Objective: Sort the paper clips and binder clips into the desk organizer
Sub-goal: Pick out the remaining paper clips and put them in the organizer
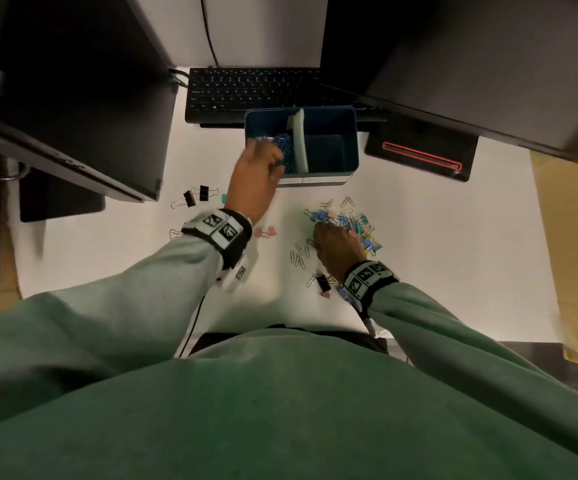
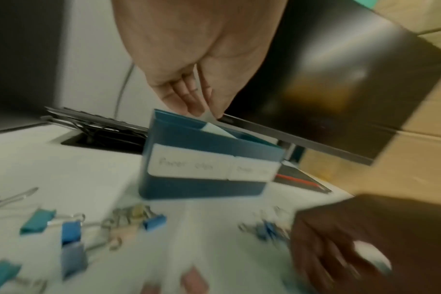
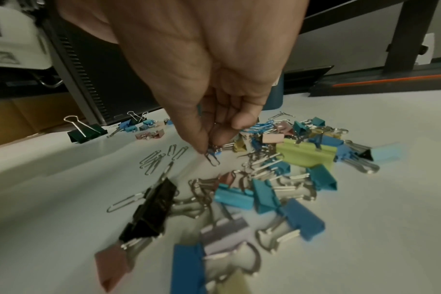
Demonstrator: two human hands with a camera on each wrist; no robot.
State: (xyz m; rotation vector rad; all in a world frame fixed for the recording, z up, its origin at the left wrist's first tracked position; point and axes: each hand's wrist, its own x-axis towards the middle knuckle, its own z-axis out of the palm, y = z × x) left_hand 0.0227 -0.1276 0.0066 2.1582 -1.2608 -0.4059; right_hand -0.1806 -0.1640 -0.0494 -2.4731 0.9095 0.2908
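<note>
Over on the left of the white bench [image 1: 436,258] we see two black binder clips [image 1: 195,195] lying near the edge of a dark monitor [image 1: 73,109], and a pink binder clip [image 1: 266,232] just beside our left wrist. Our left hand [image 1: 256,168] is up at the near left corner of the blue rectangular plastic desk organizer [image 1: 349,133], fingers curled over the rim; the left wrist view shows something thin and pale between thumb and fingers [image 2: 189,97], but it is too blurred for us to say what it is. The organizer's left compartment holds a heap of blue paper clips [image 1: 285,147], a white divider [image 1: 299,140] splits the box, and the right compartment shows only its dark floor. Two white labels [image 2: 189,165] sit on the front wall, the writing blurred. A black keyboard [image 1: 246,91] lies behind it. Moving right, a row of silver paper clips [image 3: 161,157] lies apart from the mixed pile of coloured binder clips [image 3: 302,155], which sits on the bench in front of the organizer. Our right hand [image 1: 337,247] is down on that pile, thumb and fingertips [image 3: 202,143] pinching a small blue binder clip [image 3: 213,152].
</note>
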